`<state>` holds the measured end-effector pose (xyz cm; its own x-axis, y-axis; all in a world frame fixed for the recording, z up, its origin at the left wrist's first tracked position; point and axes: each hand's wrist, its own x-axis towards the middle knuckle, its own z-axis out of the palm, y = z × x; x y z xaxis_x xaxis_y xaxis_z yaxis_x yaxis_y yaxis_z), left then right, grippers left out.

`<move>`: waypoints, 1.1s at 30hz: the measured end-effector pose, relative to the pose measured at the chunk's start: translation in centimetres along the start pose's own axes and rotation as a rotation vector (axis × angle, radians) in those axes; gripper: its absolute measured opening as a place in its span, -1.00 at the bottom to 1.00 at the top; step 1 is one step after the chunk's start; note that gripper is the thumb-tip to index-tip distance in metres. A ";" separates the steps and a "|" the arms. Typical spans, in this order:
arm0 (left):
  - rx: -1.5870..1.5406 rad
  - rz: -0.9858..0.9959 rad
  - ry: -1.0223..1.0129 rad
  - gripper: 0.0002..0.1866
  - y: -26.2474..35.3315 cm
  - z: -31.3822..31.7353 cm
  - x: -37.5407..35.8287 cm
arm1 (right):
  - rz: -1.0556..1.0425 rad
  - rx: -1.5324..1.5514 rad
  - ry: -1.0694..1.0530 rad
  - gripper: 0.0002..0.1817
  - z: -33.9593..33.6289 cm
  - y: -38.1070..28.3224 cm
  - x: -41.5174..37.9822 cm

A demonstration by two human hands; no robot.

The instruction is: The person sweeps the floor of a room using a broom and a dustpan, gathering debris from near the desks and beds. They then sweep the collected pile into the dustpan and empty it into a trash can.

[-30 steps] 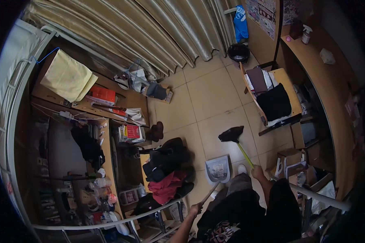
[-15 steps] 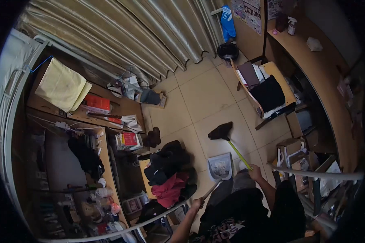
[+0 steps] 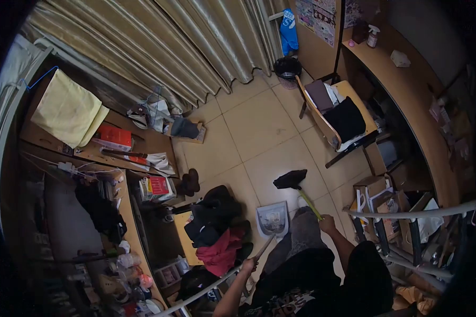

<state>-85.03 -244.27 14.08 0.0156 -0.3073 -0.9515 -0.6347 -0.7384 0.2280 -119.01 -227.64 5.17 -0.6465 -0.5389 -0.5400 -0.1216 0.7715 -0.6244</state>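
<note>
Head view, step: you look mid-sweep, judging by the broom [image 3: 299,186] and the dustpan [image 3: 273,220] both down on the tiled floor [image 3: 259,132]
Head view, broom: its dark head rests on the tiles just beyond the dustpan's mouth, apart from it, and its yellow-green stick slants back to you
Head view, dustpan: the pale pan sits flat on the floor in front of your legs, beside the heap of clothes [image 3: 217,224]
Head view, right hand [image 3: 327,223]: your fingers are wrapped shut around the broom stick, well up from the head
Head view, left hand [image 3: 248,264]: it is clenched around the top of the dustpan's long handle [image 3: 263,247]
Head view, next move: it likely calls for drawing the broom head toward the pan's lip while your left hand keeps the pan flat
Head view, surroundings: a chair [image 3: 337,117] piled with clothes stands further off, and a black bin [image 3: 287,68] sits by the curtain [image 3: 195,42]
</note>
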 end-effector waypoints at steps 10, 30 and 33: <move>0.029 -0.015 0.108 -0.71 3.9 3.1 0.8 | -0.172 -0.022 0.021 -0.73 1.2 -10.9 17.6; -0.207 -0.080 0.055 -0.66 9.2 7.6 0.2 | -0.085 -0.107 -0.070 -0.66 -9.2 -4.1 20.9; -0.174 -0.087 0.081 -0.66 10.1 8.2 -0.5 | -0.280 -0.141 0.053 -0.65 -5.7 -6.4 25.6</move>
<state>-97.76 -246.68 15.17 0.1308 -0.2799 -0.9511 -0.4857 -0.8544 0.1847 -139.07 -244.52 -1.46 -0.6110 -0.7217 -0.3253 -0.4017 0.6367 -0.6582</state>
